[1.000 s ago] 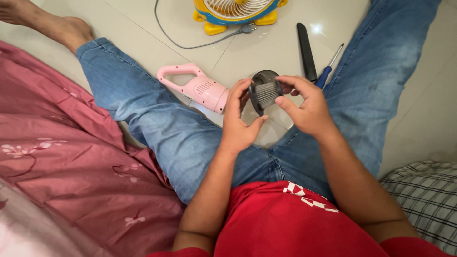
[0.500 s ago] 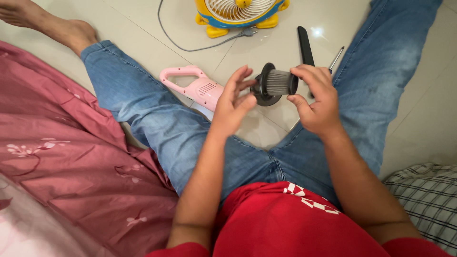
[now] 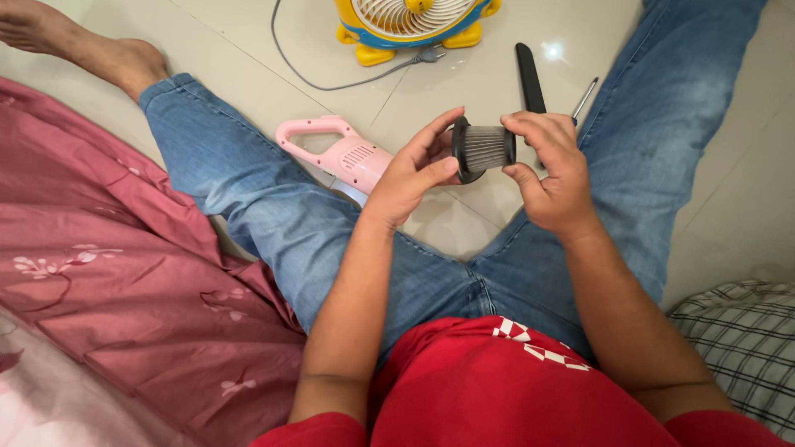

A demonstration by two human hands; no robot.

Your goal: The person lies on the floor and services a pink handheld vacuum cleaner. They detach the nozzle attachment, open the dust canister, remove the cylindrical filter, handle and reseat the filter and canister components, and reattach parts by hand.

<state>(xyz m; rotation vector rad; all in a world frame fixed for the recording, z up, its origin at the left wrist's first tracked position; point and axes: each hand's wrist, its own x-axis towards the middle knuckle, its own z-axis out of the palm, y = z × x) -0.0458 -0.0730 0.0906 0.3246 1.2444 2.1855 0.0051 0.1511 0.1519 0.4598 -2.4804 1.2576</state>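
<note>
Bedsheet (image 3: 124, 273), pink, at my left leg. Filter (image 3: 484, 149), grey and black, small cylinder, held above my lap: my left hand (image 3: 410, 178) pinches its dark rim, my right hand (image 3: 555, 170) grips its other end. Vacuum (image 3: 339, 153), pink, on the floor (image 3: 248, 41) behind my left hand. Nozzle (image 3: 528, 79), black; screwdriver (image 3: 584, 98) beside it. Fan (image 3: 414, 21), yellow, farthest.

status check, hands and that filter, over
Left hand and right hand both gripping the cylindrical filter, held on its side above the floor. Pink handheld vacuum lies under the left hand. Nothing blocking.
</note>
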